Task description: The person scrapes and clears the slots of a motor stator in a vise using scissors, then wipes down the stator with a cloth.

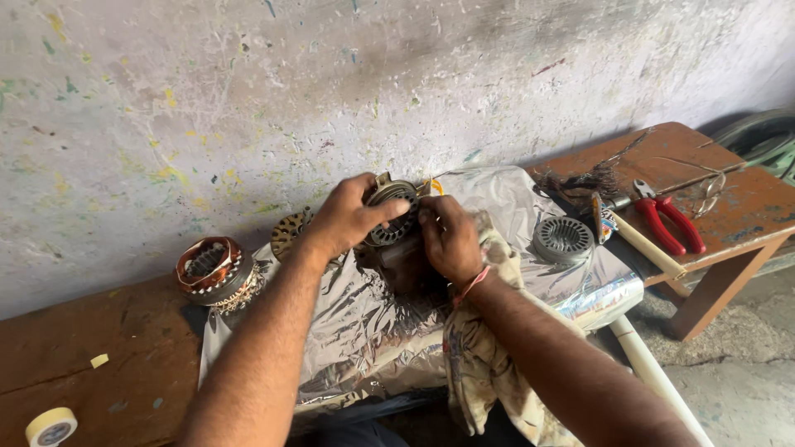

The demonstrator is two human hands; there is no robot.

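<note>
While both hands grip a round metal motor core point(392, 213) over the foil sheet point(364, 331), left hand point(348, 217) and right hand point(450, 238) close around it mid-desk point(108, 356).

I count 3 stator cores: bare one point(392, 213) at 12 o'clock, copper-wound one point(211, 269) at 9, bare one point(563, 238) at 3. 1 pr red pliers point(669, 219) at 2. 1 tape roll point(51, 426) at 8. 1 foil sheet point(348, 331) ctr.

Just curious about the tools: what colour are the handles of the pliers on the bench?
Red: the pliers have red handles, seen in the head view.
</note>
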